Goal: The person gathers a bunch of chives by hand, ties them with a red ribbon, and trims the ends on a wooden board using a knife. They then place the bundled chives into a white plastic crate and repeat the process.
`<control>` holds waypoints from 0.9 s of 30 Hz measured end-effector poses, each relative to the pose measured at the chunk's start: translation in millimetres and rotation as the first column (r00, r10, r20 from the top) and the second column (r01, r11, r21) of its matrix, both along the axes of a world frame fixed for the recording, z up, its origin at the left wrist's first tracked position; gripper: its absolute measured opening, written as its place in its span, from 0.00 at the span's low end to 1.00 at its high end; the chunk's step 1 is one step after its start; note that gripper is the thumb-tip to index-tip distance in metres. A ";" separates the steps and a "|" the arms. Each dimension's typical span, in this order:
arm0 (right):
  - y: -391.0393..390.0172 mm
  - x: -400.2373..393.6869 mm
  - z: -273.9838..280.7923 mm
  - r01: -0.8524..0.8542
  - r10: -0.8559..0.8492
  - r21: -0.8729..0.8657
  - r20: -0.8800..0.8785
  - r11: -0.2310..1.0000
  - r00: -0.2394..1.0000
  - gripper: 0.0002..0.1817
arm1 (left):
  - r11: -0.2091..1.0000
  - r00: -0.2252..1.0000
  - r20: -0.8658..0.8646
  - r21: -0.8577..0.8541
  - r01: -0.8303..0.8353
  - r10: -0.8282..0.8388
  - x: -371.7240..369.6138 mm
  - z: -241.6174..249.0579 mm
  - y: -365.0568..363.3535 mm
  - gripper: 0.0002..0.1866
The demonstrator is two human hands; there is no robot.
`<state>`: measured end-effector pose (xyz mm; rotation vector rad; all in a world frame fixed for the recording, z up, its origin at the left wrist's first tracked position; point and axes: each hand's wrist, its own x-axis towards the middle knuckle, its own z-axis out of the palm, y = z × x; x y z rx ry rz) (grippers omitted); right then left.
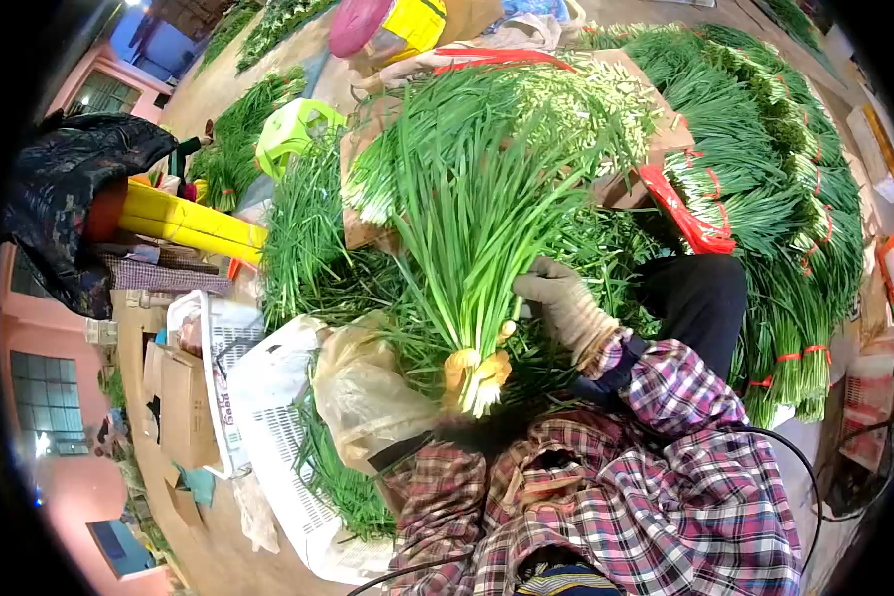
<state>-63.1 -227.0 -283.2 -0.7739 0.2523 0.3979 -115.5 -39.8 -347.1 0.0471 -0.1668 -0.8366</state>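
A fanned bunch of long green leaves with pale stems, looking like garlic chives [477, 228], stands upright in front of me. My left hand [477, 372], with yellow-orange covered fingers, is closed round its white lower ends. On the bunch's right side is my right hand [566, 303] in a beige knitted glove. Its fingers are curled together against the outer leaves, and what they pinch is hidden. Behind the bunch, more chives [447, 104] lie on a cardboard sheet [358, 233]. Loose leaves [358, 283] are heaped below and around it.
Bundles tied with red bands [715, 184] are piled at the right, near red strips [685, 214]. White plastic crates [278, 487], a translucent bag [368, 387] and a cardboard box [189, 407] are at the left. A green plastic stool [298, 136] stands farther back. A black cable [815, 477] runs beside my right sleeve.
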 end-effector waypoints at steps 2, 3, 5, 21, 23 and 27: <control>-4.4 -1.0 0.3 0.026 -0.024 -0.044 0.041 0.999 0.999 0.18 | 0.998 0.998 -0.018 -0.004 -0.065 0.065 -3.3 -3.5 -3.4 0.35; -8.3 -1.9 -4.6 0.029 -0.028 -0.041 0.040 0.999 0.999 0.18 | 0.996 0.995 -0.027 -0.006 -0.092 0.092 -3.9 -1.5 -5.3 0.34; -18.8 -3.2 -13.1 -0.118 0.107 -0.146 -0.085 0.982 0.991 0.12 | 0.995 0.996 0.023 -0.066 -0.080 0.082 1.5 4.8 -7.4 0.29; -23.3 -37.7 -6.6 -0.244 0.216 -0.221 -0.145 0.944 0.966 0.09 | 0.961 0.947 -0.191 0.157 -0.230 0.258 -4.5 11.8 -15.9 0.28; -30.2 -41.4 -8.5 -0.310 0.267 -0.257 -0.188 0.915 0.945 0.09 | 0.959 0.943 -0.179 0.065 -0.275 0.282 -0.4 10.1 -13.6 0.29; -35.1 -57.2 -9.0 -0.199 0.131 -0.301 -0.234 0.932 0.963 0.11 | 0.955 0.951 -0.086 0.000 -0.297 0.295 2.7 23.8 -12.0 0.31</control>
